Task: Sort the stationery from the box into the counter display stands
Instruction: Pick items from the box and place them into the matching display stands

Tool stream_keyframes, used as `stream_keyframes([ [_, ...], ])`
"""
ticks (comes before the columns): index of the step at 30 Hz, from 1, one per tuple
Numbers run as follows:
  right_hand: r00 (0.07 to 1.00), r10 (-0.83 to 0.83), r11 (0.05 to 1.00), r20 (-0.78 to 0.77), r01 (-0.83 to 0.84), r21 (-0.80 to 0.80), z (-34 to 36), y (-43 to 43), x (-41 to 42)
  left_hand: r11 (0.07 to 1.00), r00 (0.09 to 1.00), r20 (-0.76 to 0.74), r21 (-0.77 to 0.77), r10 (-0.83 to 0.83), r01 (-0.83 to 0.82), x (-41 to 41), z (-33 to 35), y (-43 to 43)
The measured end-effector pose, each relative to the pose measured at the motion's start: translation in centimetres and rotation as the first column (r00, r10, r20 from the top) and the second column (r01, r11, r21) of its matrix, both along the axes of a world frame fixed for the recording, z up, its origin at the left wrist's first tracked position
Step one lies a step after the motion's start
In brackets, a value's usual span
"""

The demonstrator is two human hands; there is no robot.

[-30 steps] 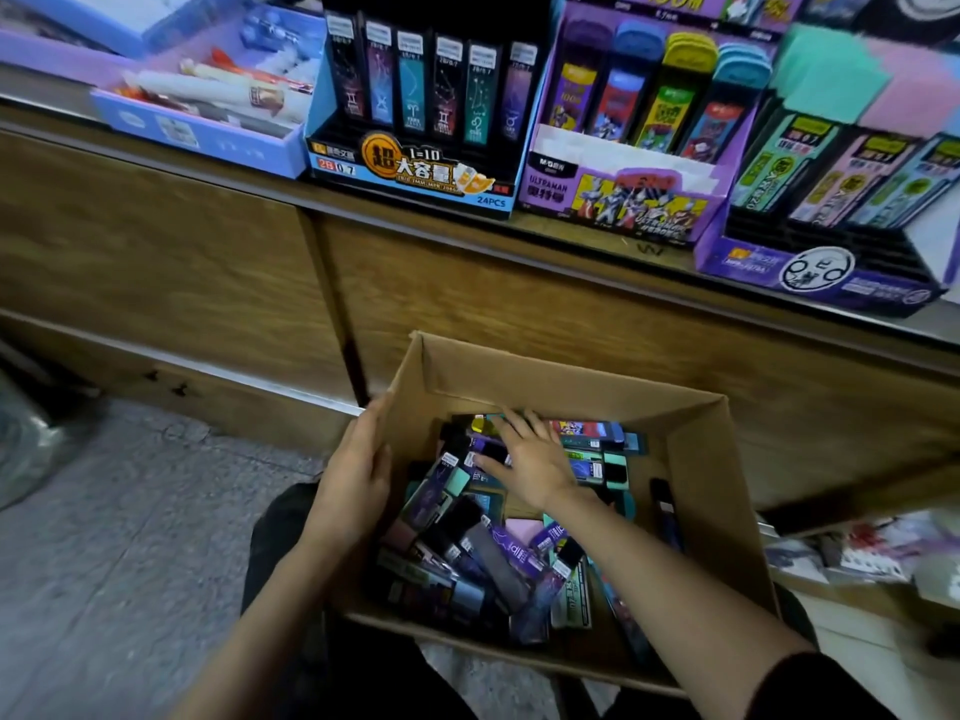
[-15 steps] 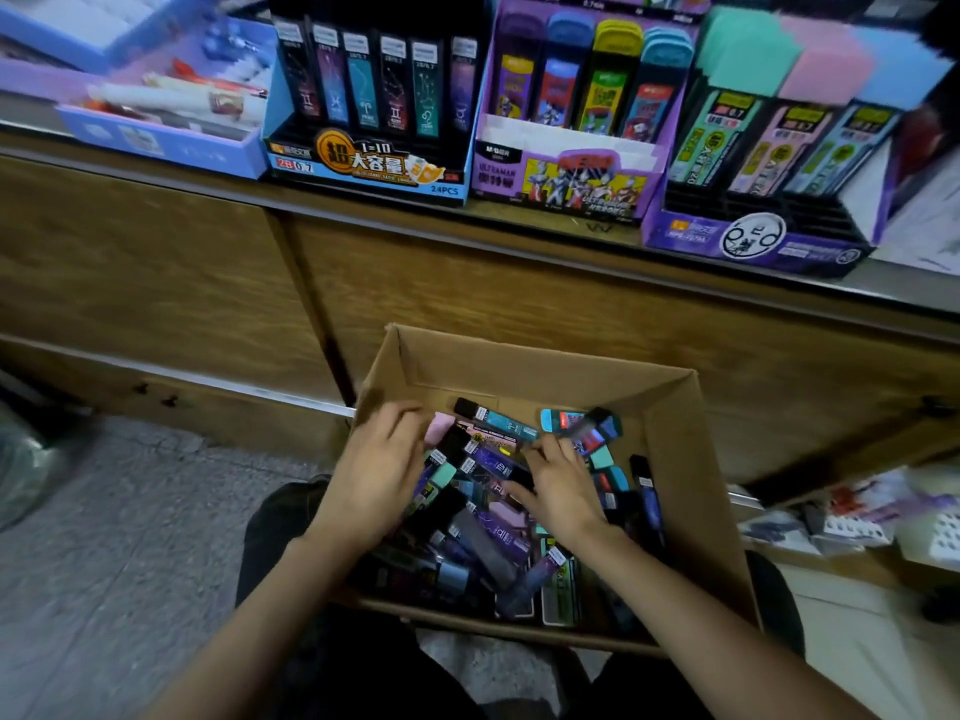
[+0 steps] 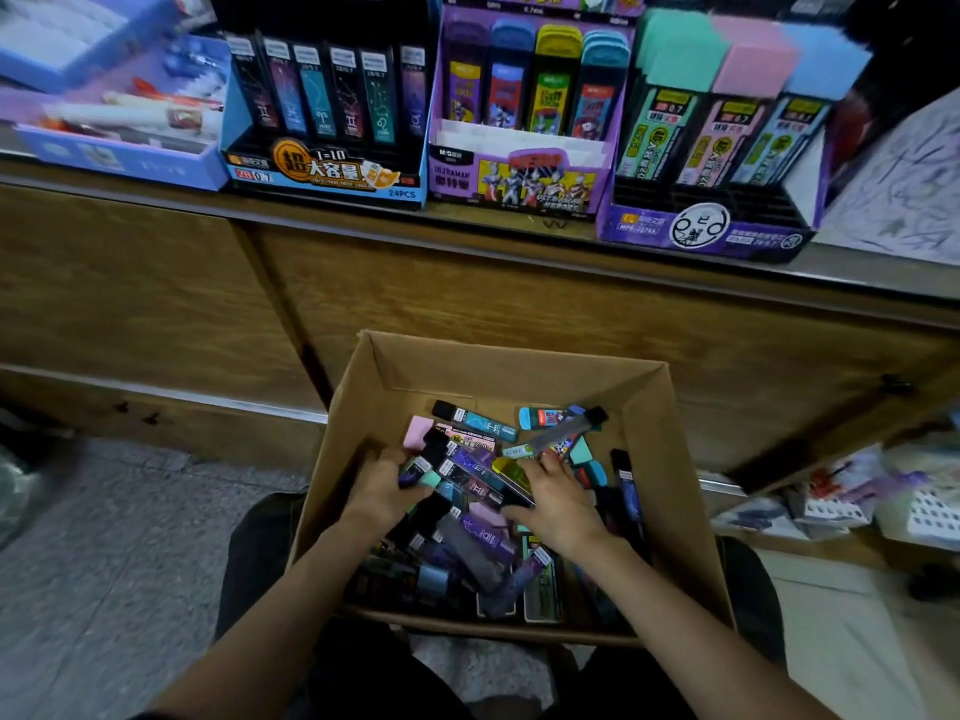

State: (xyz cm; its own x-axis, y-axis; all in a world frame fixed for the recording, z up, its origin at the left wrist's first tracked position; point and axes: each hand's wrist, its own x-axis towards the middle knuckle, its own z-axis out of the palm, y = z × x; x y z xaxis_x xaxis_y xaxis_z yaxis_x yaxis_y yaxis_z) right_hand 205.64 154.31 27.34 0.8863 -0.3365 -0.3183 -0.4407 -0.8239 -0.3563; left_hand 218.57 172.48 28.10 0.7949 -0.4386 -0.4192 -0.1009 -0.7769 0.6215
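The left hand (image 3: 382, 493) curls round a dark purple lead case (image 3: 415, 469) at centre-left of the cardboard box (image 3: 509, 358). The right hand (image 3: 558, 506) lies on the jumbled cases (image 3: 483, 537) beside it, which point every way; I cannot tell if it holds one. The black stand (image 3: 322, 174), probably the match, sits upper left, straight above the left hand, its cases upright

The wood-fronted worktop (image 3: 883, 275) carries four cardboard displays in a row: a light-blue pen tray (image 3: 119, 159), a black-and-blue stand (image 3: 322, 175), a purple cartoon-printed stand (image 3: 519, 180) and a purple stand of pastel-capped cases (image 3: 711, 227). A scribbled white sheet (image 3: 904, 189) lies rightmost.
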Motion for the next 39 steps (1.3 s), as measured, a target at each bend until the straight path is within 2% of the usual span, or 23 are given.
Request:
stream_keyframes([
  [4,0.995,-0.099,0.994,0.020,0.098,0.055,0.1,0.2,0.7,1.000,0.999,-0.036,-0.001,0.008,-0.008,-0.2,0.0,-0.1],
  [8,0.973,-0.219,0.965,0.068,0.205,0.164,0.5,0.2,0.9,1.000,0.999,0.042,-0.006,0.000,0.000,-0.3,-0.3,-0.1],
  [14,0.892,-0.432,0.834,0.130,0.340,0.435,0.9,-0.9,0.6,0.977,0.978,0.194,-0.211,0.080,-0.038,-0.6,0.5,-0.2],
  [16,0.857,-0.499,0.752,0.124,0.358,0.553,1.3,-1.2,0.3,0.955,0.980,0.190,-0.296,0.066,-0.007,-0.8,1.5,-0.7],
  [22,0.733,-0.674,0.466,0.097,0.319,0.825,3.3,-0.4,0.2,0.851,0.996,-0.056,-0.525,-0.067,0.028,-3.7,3.4,-3.6],
  [24,0.709,-0.701,0.384,0.077,0.284,0.878,4.1,0.3,0.5,0.811,0.964,-0.212,-0.585,-0.157,0.003,-5.1,3.5,-4.5],
  [26,0.695,-0.717,0.304,0.050,0.248,0.920,4.9,0.9,0.8,0.785,0.922,-0.307,-0.619,-0.237,-0.004,-6.2,3.6,-5.1],
  [29,0.631,-0.775,0.109,-0.036,0.189,0.976,6.0,1.5,1.2,0.762,0.904,-0.372,-0.642,-0.213,-0.084,-6.4,3.6,-5.6],
  [31,0.620,-0.778,-0.006,-0.103,0.156,0.988,6.5,1.7,1.2,0.761,0.901,-0.385,-0.640,-0.203,-0.102,-6.0,3.9,-5.4],
  [34,0.634,-0.768,-0.017,-0.092,0.124,0.992,6.6,2.0,0.9,0.764,0.884,-0.413,-0.636,-0.217,-0.109,-5.7,4.1,-4.8],
  [36,0.639,-0.768,0.010,-0.055,0.099,0.995,6.3,2.2,0.7,0.763,0.914,-0.358,-0.640,-0.188,-0.094,-5.6,4.2,-4.5],
  [38,0.633,-0.774,0.089,0.001,0.107,0.990,6.0,2.3,0.6,0.768,0.953,-0.262,-0.638,-0.151,-0.054,-5.3,4.2,-4.4],
  [39,0.634,-0.772,0.163,0.045,0.129,0.978,5.9,2.3,0.5,0.770,0.963,-0.241,-0.635,-0.122,-0.062,-5.2,4.3,-4.4],
])
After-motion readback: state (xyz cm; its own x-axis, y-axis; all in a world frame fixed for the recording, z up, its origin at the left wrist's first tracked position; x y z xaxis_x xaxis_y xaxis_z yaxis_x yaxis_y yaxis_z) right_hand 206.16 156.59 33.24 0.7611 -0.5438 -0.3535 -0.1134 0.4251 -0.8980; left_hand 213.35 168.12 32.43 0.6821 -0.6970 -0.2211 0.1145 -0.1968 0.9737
